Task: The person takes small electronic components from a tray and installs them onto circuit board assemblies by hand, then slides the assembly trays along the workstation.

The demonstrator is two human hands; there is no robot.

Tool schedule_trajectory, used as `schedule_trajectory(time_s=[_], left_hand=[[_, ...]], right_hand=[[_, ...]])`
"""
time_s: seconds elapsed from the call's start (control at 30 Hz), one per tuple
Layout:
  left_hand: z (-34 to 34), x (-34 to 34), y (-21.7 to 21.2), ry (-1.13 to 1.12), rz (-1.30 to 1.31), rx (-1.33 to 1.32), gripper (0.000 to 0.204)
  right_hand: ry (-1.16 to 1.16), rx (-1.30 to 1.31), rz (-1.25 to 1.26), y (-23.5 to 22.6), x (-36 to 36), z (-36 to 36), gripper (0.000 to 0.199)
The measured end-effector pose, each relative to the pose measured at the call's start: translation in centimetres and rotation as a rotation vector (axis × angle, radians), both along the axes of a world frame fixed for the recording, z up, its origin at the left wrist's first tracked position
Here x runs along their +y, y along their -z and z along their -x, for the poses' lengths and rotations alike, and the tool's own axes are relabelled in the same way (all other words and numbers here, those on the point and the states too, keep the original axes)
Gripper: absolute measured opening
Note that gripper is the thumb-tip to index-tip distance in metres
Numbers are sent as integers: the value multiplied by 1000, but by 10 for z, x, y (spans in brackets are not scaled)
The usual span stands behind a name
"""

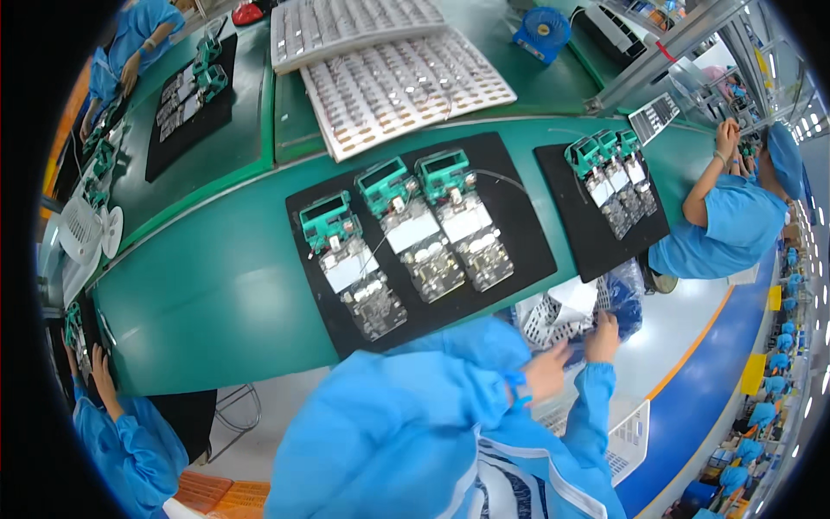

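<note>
Off the near edge of the table, to the right, my two hands reach down toward a white perforated basket (pixel 541 322). My left hand (pixel 545 374), a blue band at its wrist, is slightly blurred; its fingers look stretched out, with nothing visible in them. Beside it, my right hand (pixel 603 341) has its fingers bent together at the basket's near side; what they hold, if anything, is hidden. A white sheet-like piece (pixel 574 299) and blue clear plastic wrap (pixel 626 303) lie by the basket. Three circuit boards with green frames (pixel 438 227) rest on a black mat (pixel 527 233).
A second black mat (pixel 596 251) carries more such boards at right, near a seated co-worker (pixel 735 208). White trays of small parts (pixel 406 91) and a blue fan (pixel 543 35) stand behind. Another co-worker's hands (pixel 102 381) are at far left. A white crate (pixel 629 443) sits below my arms.
</note>
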State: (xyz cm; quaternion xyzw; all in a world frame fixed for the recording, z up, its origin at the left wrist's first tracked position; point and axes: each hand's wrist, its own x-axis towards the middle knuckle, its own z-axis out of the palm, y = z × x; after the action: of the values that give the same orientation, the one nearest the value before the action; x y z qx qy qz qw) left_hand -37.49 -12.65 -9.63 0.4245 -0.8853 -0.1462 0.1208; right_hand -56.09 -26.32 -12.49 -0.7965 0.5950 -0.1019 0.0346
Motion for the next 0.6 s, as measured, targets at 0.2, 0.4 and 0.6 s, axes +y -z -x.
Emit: schedule_trajectory(time_s=[0.2, 0.4, 0.6], left_hand=[[-157, 61, -117, -300, 241, 573, 52], [-266, 171, -110, -1353, 271, 595, 21], [-294, 190, -62, -1455, 49, 910, 32]], right_hand=[[-299, -478, 354, -142, 22, -137, 28], [-949, -520, 245, -142, 22, -285, 36], [-1104, -376, 344, -129, 15, -332, 43]])
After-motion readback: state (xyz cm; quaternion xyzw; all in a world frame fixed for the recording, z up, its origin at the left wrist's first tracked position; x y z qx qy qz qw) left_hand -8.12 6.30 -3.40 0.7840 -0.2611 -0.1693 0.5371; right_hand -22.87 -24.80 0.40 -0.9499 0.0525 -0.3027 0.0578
